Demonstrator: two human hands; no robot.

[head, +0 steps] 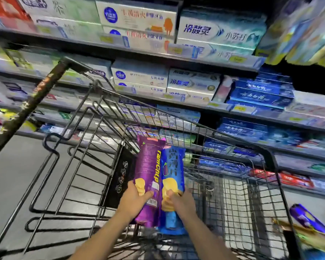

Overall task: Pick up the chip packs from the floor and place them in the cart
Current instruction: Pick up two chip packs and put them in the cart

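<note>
Store shelves packed with boxed toothpaste fill the background, running from the upper left down to the right edge. In front of them stands a black wire shopping cart, its basket open toward the camera and its push handle slanting up the left side. The grey floor shows through the cart's bars at left.

Both forearms reach forward from the bottom edge, side by side, into the cart's basket near its rear wall. Two chip packs are held upright and touching along their long edges. The purple chip pack is on the left, its top reaching up near the basket's rim wire. The blue chip pack stands just beside it on the right, with its lower end sitting a little lower than the purple one's.

The left hand grips the purple pack's lower left side, thumb laid across its front and fingers wrapped behind. The right hand clamps the blue pack low down, thumb pressing its front over the printed crisps.

At the lower right corner, outside the cart's side wall, more packs lie blurred, one of them purple.
</note>
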